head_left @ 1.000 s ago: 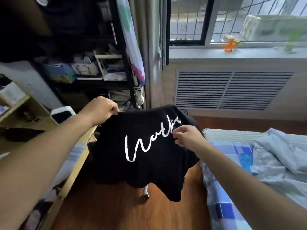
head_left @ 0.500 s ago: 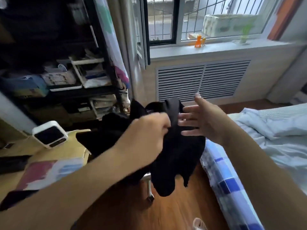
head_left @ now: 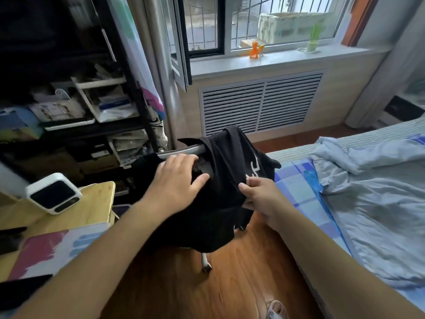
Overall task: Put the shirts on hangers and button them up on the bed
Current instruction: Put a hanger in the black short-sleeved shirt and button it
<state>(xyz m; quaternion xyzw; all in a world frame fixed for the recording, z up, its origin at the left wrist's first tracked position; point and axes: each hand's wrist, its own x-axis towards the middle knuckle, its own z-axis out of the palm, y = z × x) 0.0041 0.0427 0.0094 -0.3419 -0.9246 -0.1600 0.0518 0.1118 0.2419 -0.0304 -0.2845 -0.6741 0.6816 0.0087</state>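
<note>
The black T-shirt (head_left: 220,180) with white script lettering lies bunched over the back of a desk chair (head_left: 184,150) beside the bed (head_left: 299,180), and the right hand (head_left: 259,196) pinches a fold of it just under the lettering while the left hand (head_left: 177,183) rests flat on the cloth, fingers straight, gripping nothing. It looks light, soft and floppy, so it will likely sag and twist wherever it is lifted. The shoulder seams or collar seem the best places to take hold for a hanger; no hanger is in view.

Right hand (head_left: 259,199) pinches black shirt (head_left: 220,203); left hand (head_left: 174,183) rests flat.
</note>
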